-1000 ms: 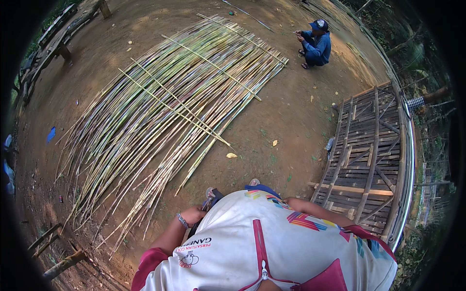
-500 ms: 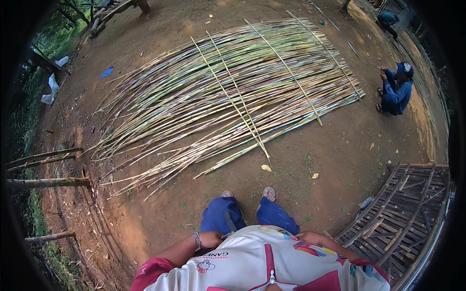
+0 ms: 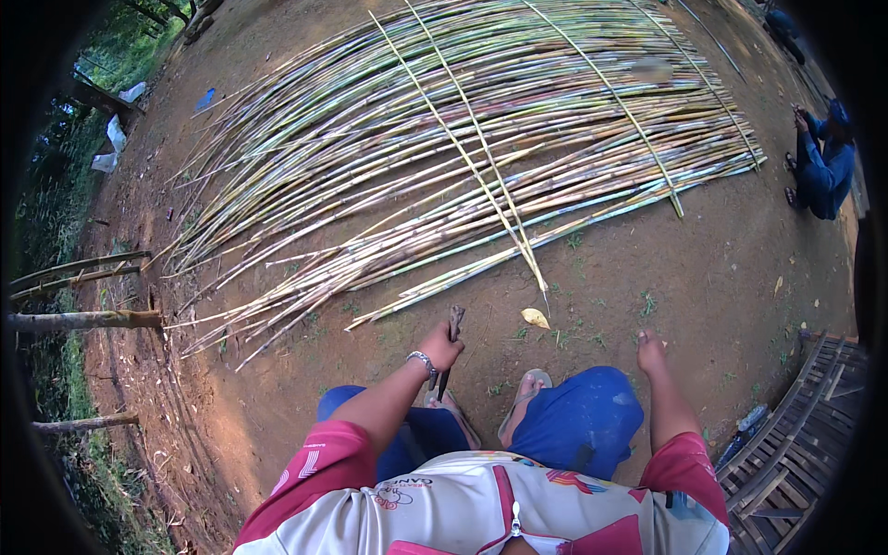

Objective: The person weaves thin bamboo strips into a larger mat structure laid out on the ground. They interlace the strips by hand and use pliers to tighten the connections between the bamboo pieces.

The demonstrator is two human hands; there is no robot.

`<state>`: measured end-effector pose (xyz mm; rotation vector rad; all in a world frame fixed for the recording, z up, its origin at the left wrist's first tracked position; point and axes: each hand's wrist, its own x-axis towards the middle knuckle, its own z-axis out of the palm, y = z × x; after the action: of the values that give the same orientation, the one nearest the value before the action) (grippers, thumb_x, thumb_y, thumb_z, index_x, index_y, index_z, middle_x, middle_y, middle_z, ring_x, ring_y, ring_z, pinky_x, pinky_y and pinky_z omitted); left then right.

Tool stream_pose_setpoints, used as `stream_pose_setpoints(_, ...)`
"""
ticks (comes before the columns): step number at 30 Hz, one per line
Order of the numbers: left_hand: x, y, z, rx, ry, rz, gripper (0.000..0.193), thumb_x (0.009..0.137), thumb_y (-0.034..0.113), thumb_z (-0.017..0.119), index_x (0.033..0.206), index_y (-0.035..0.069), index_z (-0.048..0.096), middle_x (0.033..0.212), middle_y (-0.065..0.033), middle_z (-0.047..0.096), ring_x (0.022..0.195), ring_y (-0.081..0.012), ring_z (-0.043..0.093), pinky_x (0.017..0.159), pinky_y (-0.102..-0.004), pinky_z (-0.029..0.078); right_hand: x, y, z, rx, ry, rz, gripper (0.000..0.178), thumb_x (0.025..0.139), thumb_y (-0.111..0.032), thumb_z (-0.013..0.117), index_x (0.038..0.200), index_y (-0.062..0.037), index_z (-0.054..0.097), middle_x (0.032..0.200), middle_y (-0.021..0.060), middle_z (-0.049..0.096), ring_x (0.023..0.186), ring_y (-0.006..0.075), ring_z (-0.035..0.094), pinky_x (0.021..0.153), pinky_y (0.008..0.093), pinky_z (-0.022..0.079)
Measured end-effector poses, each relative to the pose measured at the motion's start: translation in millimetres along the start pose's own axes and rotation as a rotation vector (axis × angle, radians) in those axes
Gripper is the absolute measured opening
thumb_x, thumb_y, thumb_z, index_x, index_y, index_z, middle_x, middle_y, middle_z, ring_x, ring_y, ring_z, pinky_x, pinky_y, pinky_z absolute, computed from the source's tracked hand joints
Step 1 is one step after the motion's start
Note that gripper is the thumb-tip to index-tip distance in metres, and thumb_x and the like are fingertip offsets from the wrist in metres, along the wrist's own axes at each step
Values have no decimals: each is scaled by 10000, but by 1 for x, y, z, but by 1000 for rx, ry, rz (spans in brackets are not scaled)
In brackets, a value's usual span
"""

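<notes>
My left hand (image 3: 440, 350), with a bracelet at the wrist, is closed around a dark, stick-like tool (image 3: 455, 322). Its rough upper end sticks out above my fist; a narrow dark part hangs below, towards my left foot. The kind of tool is not clear. My right hand (image 3: 651, 351) hangs out to the right over bare soil, its fingers curled and nothing visible in them. Ahead of both hands lies a broad layer of long bamboo poles (image 3: 407, 176), crossed by several thinner poles (image 3: 610, 88). Neither hand touches them.
A person in blue (image 3: 823, 166) squats at the right, beyond the poles. A slatted bamboo platform (image 3: 795, 435) stands at the lower right, a plastic bottle (image 3: 751, 418) beside it. Wooden rails (image 3: 88, 321) jut in at the left. A yellow leaf (image 3: 535, 318) lies before my feet.
My hands have left my hips and reach forward on either side of my knees. The left now shows the dark tool in its grip. My knees are more bent, and the view has shifted.
</notes>
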<state>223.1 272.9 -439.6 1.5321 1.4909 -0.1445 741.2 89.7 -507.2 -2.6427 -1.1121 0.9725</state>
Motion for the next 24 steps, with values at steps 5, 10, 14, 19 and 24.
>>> stream_pose_setpoints(5, 50, -31, 71, 158, -145, -3, 392, 766, 247, 743, 1047, 2, 622, 967, -253, 703, 933, -390, 694, 839, -454, 538, 44, -8, 81, -162, -50, -60, 410, 1028, -349, 512, 1257, -26, 622, 1217, 234, 655, 1152, 388, 626, 987, 466, 485)
stream_pose_setpoints(10, 52, -63, 108, 267, -229, -175, 466, 747, 299, 766, 1087, -4, 671, 1058, -249, 713, 1008, -382, 695, 899, -443, 541, 54, -94, 96, -302, -130, -40, 621, 975, -467, 558, 1479, -113, 478, 1549, 143, 426, 1435, 335, 384, 1183, 533, 277)
stream_pose_setpoints(14, 64, -92, 133, 295, -287, -205, 461, 741, 343, 767, 1044, 1, 702, 1041, -238, 720, 990, -378, 700, 895, -438, 542, 76, -185, 98, -200, -189, -354, 702, 946, -504, 605, 1492, -90, 455, 1545, 152, 419, 1425, 342, 390, 1184, 491, 298)
stream_pose_setpoints(19, 90, -94, 166, 395, -384, -195, 497, 798, 355, 725, 1128, -14, 685, 1133, -243, 704, 1074, -392, 675, 946, -448, 532, 118, -251, 139, 61, -218, -382, 594, 950, -414, 637, 1393, -45, 494, 1334, 224, 580, 1263, 389, 546, 1058, 471, 438)
stream_pose_setpoints(24, 107, -110, 179, 438, -348, -41, 547, 845, 412, 716, 1154, -37, 666, 1155, -278, 680, 1072, -414, 666, 955, -441, 526, 118, -264, 185, 232, -211, -289, 348, 962, -314, 630, 1141, -31, 537, 1048, 233, 676, 1013, 422, 658, 895, 515, 488)
